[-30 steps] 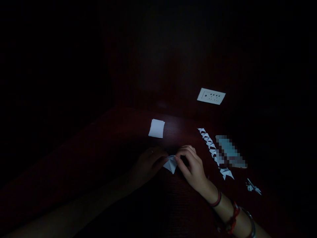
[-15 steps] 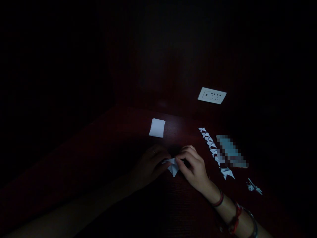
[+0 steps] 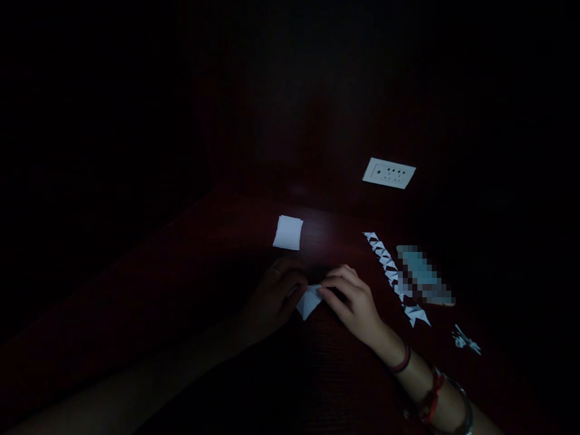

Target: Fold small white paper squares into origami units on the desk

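Observation:
Between my hands is a small white piece of folded paper [image 3: 309, 301], its point toward me. My left hand [image 3: 278, 296], in deep shadow with a ring on one finger, pinches the paper's left side. At the upper right corner, my right hand [image 3: 351, 299] grips it between thumb and forefinger. Bracelets circle my right wrist. A stack of white paper squares [image 3: 289, 233] lies beyond my hands. To the right runs a row of folded paper pieces [image 3: 385, 261], with a larger folded piece [image 3: 415, 313] at its near end.
A blurred-out phone-like object [image 3: 425, 275] lies right of the row. Nearer the right is a small heap of thin white bits [image 3: 466, 340]. A white socket plate [image 3: 389, 173] is on the wall behind the dark red table [image 3: 212, 241]. Much of the surroundings is dark.
The folded paper has shifted slightly left and now looks like a flatter triangle. My left hand has moved a little left with it, while my right hand stays nearly in place.

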Action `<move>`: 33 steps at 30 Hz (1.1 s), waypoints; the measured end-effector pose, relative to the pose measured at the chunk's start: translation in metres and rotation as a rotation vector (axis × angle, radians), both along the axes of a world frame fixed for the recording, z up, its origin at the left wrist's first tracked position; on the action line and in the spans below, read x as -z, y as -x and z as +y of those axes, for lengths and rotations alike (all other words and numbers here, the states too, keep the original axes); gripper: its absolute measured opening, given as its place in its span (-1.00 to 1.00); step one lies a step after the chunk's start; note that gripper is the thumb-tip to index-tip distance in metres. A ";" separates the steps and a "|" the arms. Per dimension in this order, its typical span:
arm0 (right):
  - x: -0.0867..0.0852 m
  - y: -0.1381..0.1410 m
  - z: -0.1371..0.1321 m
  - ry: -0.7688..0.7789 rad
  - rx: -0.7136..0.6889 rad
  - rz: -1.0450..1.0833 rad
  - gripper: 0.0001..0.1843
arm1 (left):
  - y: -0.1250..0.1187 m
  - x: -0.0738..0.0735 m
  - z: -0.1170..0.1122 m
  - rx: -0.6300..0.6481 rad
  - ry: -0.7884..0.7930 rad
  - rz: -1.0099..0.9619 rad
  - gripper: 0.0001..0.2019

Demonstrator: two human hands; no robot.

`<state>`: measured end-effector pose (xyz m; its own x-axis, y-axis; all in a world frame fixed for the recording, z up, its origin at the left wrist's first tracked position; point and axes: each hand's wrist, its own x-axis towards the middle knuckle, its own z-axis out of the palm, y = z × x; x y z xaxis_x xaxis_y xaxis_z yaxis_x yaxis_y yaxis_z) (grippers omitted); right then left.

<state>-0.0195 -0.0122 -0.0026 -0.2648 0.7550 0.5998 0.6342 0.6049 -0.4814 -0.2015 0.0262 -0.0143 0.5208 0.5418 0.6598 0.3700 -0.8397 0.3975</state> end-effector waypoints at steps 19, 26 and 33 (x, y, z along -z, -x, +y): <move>-0.006 0.010 -0.006 -0.067 0.001 -0.155 -0.92 | -0.002 -0.009 -0.003 0.049 -0.048 0.055 -0.90; -0.005 0.008 -0.004 -0.085 0.047 -0.185 -0.93 | -0.002 -0.006 -0.004 -0.019 -0.004 0.004 -0.91; -0.003 0.006 -0.003 -0.098 0.042 -0.194 -0.91 | -0.001 -0.011 -0.004 -0.008 0.039 0.066 -0.93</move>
